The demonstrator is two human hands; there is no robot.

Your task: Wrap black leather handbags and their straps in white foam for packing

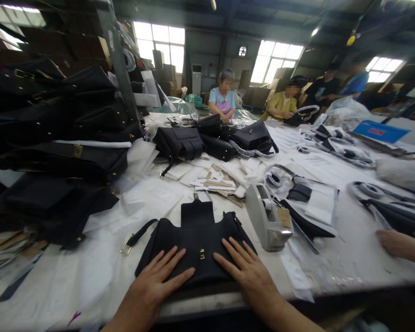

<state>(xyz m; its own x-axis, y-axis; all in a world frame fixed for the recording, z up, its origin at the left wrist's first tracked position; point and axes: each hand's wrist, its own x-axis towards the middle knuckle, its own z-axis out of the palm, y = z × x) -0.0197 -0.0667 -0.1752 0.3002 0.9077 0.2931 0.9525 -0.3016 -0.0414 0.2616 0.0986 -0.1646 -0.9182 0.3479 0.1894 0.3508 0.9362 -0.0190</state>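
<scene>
A black handbag point(193, 237) lies in front of me at the table's near edge, its flap folded up and away from me. A gold clasp point(202, 254) sits in the middle of its front. My left hand point(155, 276) rests on the bag's left side, fingers spread. Opposite it, my right hand point(245, 267) lies flat on the right side with fingers apart. A strap with a gold buckle point(126, 248) sticks out to the left of the bag. Just beyond my right hand stands a grey tape dispenser point(263, 216).
Black bags point(55, 152) are piled high at the left. More handbags point(183, 143) and loose paper pieces point(217, 182) lie ahead. A partly wrapped bag point(311, 203) is right of the dispenser. A co-worker's hand point(397, 244) reaches in at right; other people work across the table.
</scene>
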